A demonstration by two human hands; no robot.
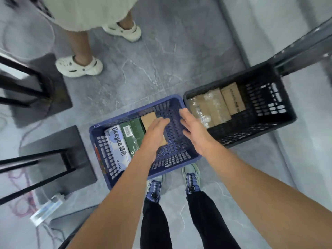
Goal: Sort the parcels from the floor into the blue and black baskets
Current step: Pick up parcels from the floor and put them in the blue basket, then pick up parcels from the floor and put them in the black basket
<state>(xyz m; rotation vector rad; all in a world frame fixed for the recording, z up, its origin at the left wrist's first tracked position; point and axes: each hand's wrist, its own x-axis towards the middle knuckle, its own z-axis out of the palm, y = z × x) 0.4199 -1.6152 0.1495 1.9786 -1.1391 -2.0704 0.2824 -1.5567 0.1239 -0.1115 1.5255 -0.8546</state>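
brown parcel (pixel 149 118) lies mid-floor in blue basket (pixel 170 161), just beside green box (pixel 133 135). judged light, stiff cardboard, dry grip; take by long edges. long axis runs near wall to far wall. left hand (pixel 156 130) flat over parcel (contact unclear); right hand (pixel 193 128) spread, empty.

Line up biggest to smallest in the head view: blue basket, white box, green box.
blue basket
white box
green box: nearly alike with the white box, and the left arm covers its end, so unsure.

Storeroom or warehouse, grey tiled floor (pixel 161 60), metal shelving upright (pixel 303 49)
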